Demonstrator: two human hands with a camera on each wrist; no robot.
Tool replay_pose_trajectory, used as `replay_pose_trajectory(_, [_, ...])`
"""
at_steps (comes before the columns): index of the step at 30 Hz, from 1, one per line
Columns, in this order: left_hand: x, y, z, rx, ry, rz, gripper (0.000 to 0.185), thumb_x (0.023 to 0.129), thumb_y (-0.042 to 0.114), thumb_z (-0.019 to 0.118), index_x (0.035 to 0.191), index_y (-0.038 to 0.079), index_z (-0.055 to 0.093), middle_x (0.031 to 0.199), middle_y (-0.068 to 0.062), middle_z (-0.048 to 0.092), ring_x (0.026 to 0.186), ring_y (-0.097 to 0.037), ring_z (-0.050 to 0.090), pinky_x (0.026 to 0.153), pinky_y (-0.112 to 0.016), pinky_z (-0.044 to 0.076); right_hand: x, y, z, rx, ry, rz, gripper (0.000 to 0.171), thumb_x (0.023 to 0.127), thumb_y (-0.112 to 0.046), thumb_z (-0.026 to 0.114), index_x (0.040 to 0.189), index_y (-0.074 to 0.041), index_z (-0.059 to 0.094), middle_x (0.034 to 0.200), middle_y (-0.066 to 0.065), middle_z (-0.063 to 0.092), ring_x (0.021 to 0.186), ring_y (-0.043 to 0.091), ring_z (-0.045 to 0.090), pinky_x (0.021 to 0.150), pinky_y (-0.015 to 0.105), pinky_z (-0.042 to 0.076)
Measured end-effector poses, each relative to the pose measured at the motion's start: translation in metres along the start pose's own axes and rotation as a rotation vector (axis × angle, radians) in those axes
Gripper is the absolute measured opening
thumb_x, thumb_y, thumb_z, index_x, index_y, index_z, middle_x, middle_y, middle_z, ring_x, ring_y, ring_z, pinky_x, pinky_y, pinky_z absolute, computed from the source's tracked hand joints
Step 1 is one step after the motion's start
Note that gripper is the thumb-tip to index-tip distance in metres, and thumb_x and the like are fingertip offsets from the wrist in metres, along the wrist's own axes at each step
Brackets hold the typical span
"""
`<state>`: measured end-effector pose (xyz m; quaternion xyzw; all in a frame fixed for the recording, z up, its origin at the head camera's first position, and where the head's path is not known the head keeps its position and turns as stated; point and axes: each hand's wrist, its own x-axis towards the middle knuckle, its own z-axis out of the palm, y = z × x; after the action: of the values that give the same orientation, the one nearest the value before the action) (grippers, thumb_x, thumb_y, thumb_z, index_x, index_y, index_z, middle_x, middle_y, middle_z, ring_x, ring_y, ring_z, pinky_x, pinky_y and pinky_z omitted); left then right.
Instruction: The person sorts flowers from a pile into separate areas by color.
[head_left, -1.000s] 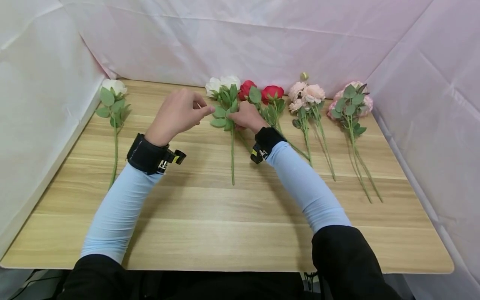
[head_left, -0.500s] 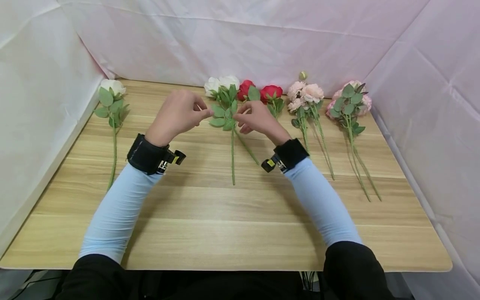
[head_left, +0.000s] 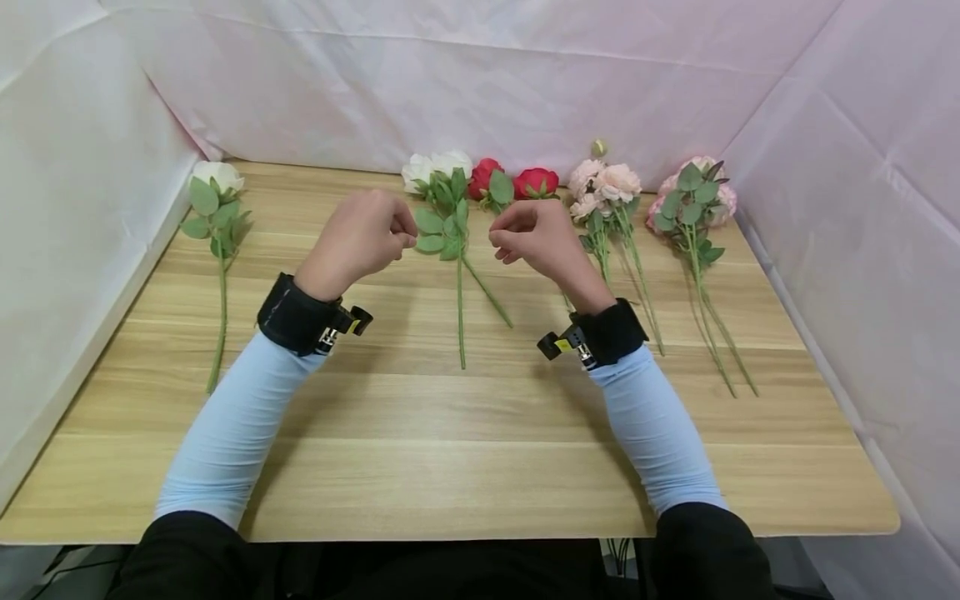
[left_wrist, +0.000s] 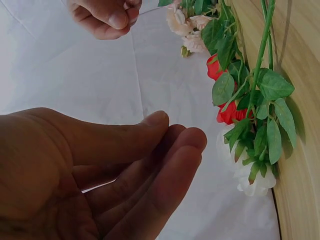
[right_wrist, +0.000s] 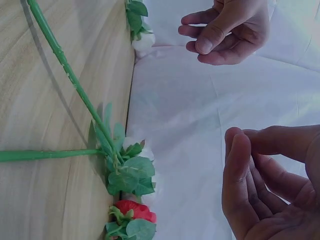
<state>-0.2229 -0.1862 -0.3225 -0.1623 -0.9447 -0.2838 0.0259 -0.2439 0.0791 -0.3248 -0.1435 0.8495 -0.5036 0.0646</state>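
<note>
My left hand [head_left: 360,237] hovers over the table just left of two white roses [head_left: 442,171], its fingers loosely bent and holding nothing. To their right, my right hand [head_left: 542,243] hangs above the red roses' stems, likewise with nothing in it. In the left wrist view, the left thumb lies close to loosely bent fingers [left_wrist: 175,175]. The right wrist view has the right thumb and index fingertips touching, no object between them. The white roses' green stems [head_left: 461,325] lie on the wood, crossing near the leaves. Two red roses [head_left: 536,182] are partly hidden behind the right hand.
A single white rose [head_left: 217,177] lies at the far left. Pale pink flowers [head_left: 615,183] and a pink bunch [head_left: 701,196] lie to the right, stems toward the front. White cloth [head_left: 450,92] walls the wooden table [head_left: 465,467] at the back and sides.
My right hand has drawn away from beside the white roses, moving right and slightly toward me, uncovering a second stem. The left hand has barely shifted.
</note>
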Motion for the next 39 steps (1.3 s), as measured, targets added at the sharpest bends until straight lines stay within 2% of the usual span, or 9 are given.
replay_pose_trajectory(8, [0.003, 0.001, 0.005, 0.033, 0.006, -0.004, 0.013, 0.096, 0.006, 0.067, 0.101, 0.001, 0.079, 0.103, -0.017, 0.078, 0.084, -0.03, 0.073, 0.08, -0.046, 0.056, -0.001, -0.001, -0.001, 0.022, 0.021, -0.025, 0.011, 0.095, -0.009, 0.073, 0.104, -0.003, 0.076, 0.087, 0.009, 0.073, 0.076, 0.024, 0.073, 0.073, 0.036, 0.063])
replay_pose_trajectory(12, [0.005, -0.01, 0.003, 0.112, 0.02, -0.077, 0.013, 0.096, 0.012, 0.069, 0.093, 0.003, 0.077, 0.101, -0.015, 0.077, 0.081, -0.029, 0.069, 0.07, -0.043, 0.055, -0.002, -0.001, -0.002, 0.018, 0.018, -0.001, 0.012, 0.096, -0.01, 0.073, 0.105, -0.003, 0.075, 0.088, 0.009, 0.073, 0.078, 0.027, 0.073, 0.076, 0.039, 0.063])
replay_pose_trajectory(14, [0.007, -0.021, -0.001, 0.15, 0.02, -0.14, 0.02, 0.096, 0.016, 0.07, 0.08, 0.004, 0.073, 0.084, -0.01, 0.074, 0.068, -0.024, 0.062, 0.058, -0.037, 0.05, -0.002, -0.001, -0.003, 0.014, 0.023, 0.013, 0.012, 0.096, -0.011, 0.073, 0.106, -0.004, 0.075, 0.089, 0.009, 0.073, 0.082, 0.032, 0.073, 0.076, 0.039, 0.063])
replay_pose_trajectory(17, [0.008, -0.049, -0.014, 0.171, 0.014, -0.258, 0.041, 0.095, 0.022, 0.072, 0.061, 0.008, 0.054, 0.056, 0.0, 0.052, 0.05, -0.016, 0.044, 0.047, -0.03, 0.036, -0.003, 0.0, -0.003, 0.01, 0.024, 0.026, 0.011, 0.096, -0.011, 0.073, 0.105, -0.005, 0.075, 0.09, 0.009, 0.073, 0.086, 0.037, 0.072, 0.076, 0.038, 0.063])
replay_pose_trajectory(20, [0.002, -0.082, -0.029, 0.203, 0.038, -0.35, 0.054, 0.093, 0.028, 0.073, 0.053, 0.012, 0.042, 0.048, 0.006, 0.032, 0.046, -0.014, 0.034, 0.044, -0.03, 0.031, -0.003, 0.0, -0.002, 0.012, 0.021, 0.029, 0.011, 0.096, -0.011, 0.073, 0.105, -0.005, 0.075, 0.09, 0.009, 0.073, 0.082, 0.031, 0.073, 0.075, 0.036, 0.063])
replay_pose_trajectory(25, [-0.013, -0.131, -0.055, 0.219, 0.062, -0.497, 0.052, 0.09, 0.039, 0.076, 0.054, 0.007, 0.057, 0.051, -0.001, 0.049, 0.057, -0.026, 0.051, 0.053, -0.04, 0.041, -0.002, 0.0, 0.0, 0.011, 0.018, 0.016, 0.011, 0.096, -0.01, 0.073, 0.105, -0.005, 0.076, 0.09, 0.009, 0.073, 0.078, 0.026, 0.073, 0.075, 0.037, 0.063])
replay_pose_trajectory(28, [-0.023, -0.155, -0.065, 0.218, 0.066, -0.595, 0.05, 0.091, 0.044, 0.073, 0.076, -0.002, 0.064, 0.074, -0.017, 0.063, 0.079, -0.041, 0.061, 0.064, -0.049, 0.046, -0.001, -0.002, 0.0, 0.009, 0.018, 0.01, 0.01, 0.096, -0.01, 0.073, 0.104, -0.005, 0.076, 0.09, 0.009, 0.073, 0.078, 0.027, 0.073, 0.076, 0.039, 0.063])
replay_pose_trajectory(32, [-0.035, -0.179, -0.072, 0.248, 0.035, -0.697, 0.059, 0.094, 0.05, 0.066, 0.098, -0.009, 0.058, 0.098, -0.033, 0.061, 0.1, -0.053, 0.06, 0.071, -0.056, 0.049, -0.001, -0.002, 0.001, 0.003, 0.019, 0.007, 0.01, 0.096, -0.009, 0.073, 0.104, -0.005, 0.076, 0.089, 0.008, 0.073, 0.078, 0.026, 0.073, 0.077, 0.042, 0.063])
replay_pose_trajectory(39, [-0.047, -0.199, -0.075, 0.198, -0.038, -0.752, 0.041, 0.094, 0.036, 0.069, 0.082, -0.003, 0.066, 0.063, -0.013, 0.067, 0.096, -0.05, 0.062, 0.066, -0.049, 0.047, -0.002, -0.001, 0.001, -0.005, 0.018, 0.01, 0.011, 0.095, -0.01, 0.073, 0.105, -0.005, 0.076, 0.089, 0.009, 0.074, 0.087, 0.04, 0.073, 0.072, 0.034, 0.063])
